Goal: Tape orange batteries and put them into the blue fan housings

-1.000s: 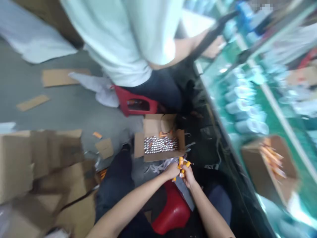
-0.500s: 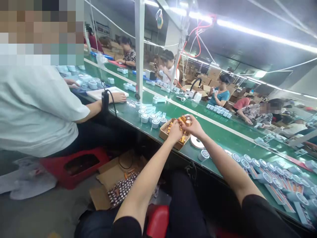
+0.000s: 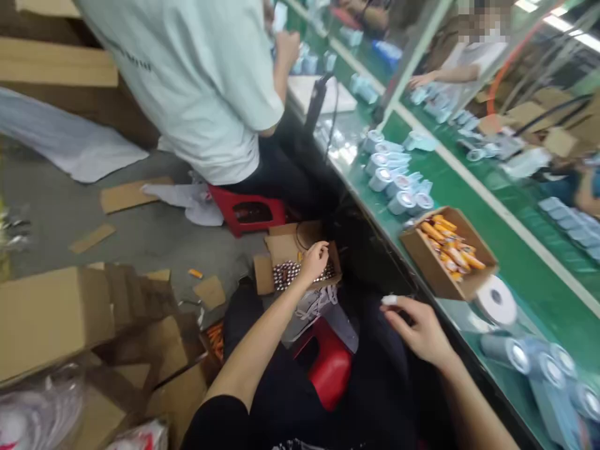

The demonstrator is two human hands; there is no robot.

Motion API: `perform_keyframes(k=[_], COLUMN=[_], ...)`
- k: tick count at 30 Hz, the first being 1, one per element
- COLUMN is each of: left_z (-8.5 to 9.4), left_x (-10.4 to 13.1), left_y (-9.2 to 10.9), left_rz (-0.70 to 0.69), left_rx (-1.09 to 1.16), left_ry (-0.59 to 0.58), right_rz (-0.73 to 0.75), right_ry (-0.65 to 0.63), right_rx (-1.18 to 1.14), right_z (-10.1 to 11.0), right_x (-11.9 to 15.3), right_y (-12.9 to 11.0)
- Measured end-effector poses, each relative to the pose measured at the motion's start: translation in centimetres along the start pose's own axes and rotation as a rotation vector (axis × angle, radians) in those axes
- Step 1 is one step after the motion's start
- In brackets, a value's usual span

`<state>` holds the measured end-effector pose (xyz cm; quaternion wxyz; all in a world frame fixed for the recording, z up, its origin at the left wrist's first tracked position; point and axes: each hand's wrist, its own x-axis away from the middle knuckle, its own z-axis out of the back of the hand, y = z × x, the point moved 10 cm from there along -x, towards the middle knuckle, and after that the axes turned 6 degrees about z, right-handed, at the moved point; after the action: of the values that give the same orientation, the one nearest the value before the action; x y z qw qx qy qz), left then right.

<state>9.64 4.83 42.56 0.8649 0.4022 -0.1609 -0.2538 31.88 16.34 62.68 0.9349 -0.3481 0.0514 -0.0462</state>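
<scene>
My left hand (image 3: pixel 315 261) is low, over an open cardboard box (image 3: pixel 263 275) packed with batteries (image 3: pixel 287 274), whose silver ends face up. Its fingers are loosely bent and slightly apart, with nothing visible in them. My right hand (image 3: pixel 422 330) hangs beside the bench edge, thumb and fingers apart. Something white covers or sits at its index fingertip; I cannot tell which. On the bench, nearest that hand, a small cardboard box (image 3: pixel 424 265) holds loose orange batteries (image 3: pixel 452 247). Next to it lies a white roll (image 3: pixel 497 300).
Light-blue round-headed devices (image 3: pixel 402 201) stand in a group past the battery box; more (image 3: pixel 548 372) lie at lower right. A co-worker in a pale shirt (image 3: pixel 210 94) sits at left on a red stool (image 3: pixel 248 212). Cardboard boxes (image 3: pixel 42 319) crowd the floor at lower left.
The view has swung down and left. Both hands have left the orange batteries on the bench: the left went down to the floor box, the right drew back to the bench edge.
</scene>
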Motion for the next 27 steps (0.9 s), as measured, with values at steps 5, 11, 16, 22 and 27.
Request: perform_keyframes(k=[5,11,16,22,27], left_z=[-3.8,-11.7,-17.7,-21.5,-22.5], left_x=[-1.9,-3.3,-4.2,-5.2,-6.4], left_y=[-20.5,-32.5,-37.2,-40.1,-40.7], left_rz=[0.320,0.430,0.272,0.144,0.060], left_rx=[-0.176,-0.308,-0.308,-0.276,-0.260], left_ry=[-0.239,-0.376,-0.480,-0.569,-0.613], right_rz=[-0.200,-0.224,-0.078,0.053,0.229], right_ry=[-0.421,-0.658,-0.868,-1.015,-1.035], right_rx=[-0.023,0.201,0.328,0.380,0.434], right_z=[-22.2,-42.0,-52.5,-56.6,-57.2], right_x=[-7.8,-18.7,-21.4,-19.3,-19.4], right_y=[12.7,25.1,31.9,36.8,37.4])
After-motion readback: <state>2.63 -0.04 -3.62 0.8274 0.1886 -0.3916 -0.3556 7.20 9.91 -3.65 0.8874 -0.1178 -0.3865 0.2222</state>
